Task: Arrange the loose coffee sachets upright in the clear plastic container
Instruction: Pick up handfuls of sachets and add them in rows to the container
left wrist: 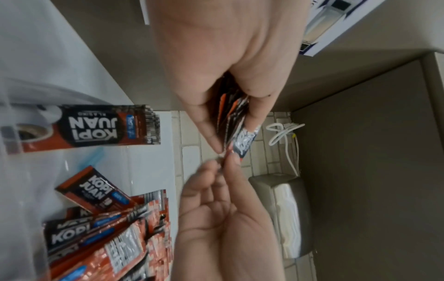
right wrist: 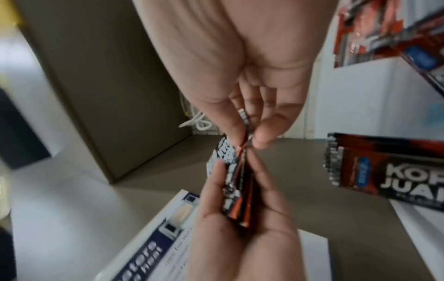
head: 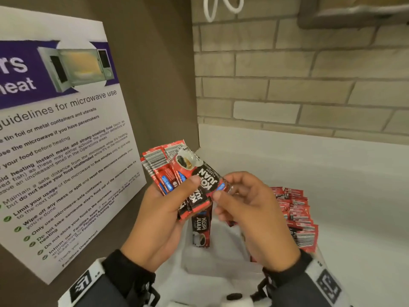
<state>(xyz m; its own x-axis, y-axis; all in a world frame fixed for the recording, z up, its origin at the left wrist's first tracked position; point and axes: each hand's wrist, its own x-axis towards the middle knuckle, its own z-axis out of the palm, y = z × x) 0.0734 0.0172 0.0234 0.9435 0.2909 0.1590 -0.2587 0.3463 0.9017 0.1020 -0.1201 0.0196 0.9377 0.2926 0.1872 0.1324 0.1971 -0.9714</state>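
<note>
The left hand [head: 159, 209] clasped a fanned bunch of sachets [head: 168, 171] above the clear container [head: 221, 260]; the right hand [head: 250, 209] pinched the front sachet [head: 205, 173]. More sachets [head: 296, 213] stood upright along the container's right side.

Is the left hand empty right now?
No, the left hand grips a fanned bundle of coffee sachets, while the right hand pinches the end of one sachet.

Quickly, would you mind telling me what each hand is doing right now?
Left hand: closed, gripping a bundle of coffee sachets.
Right hand: closed, pinching the end of the top sachet in that bundle.
</note>
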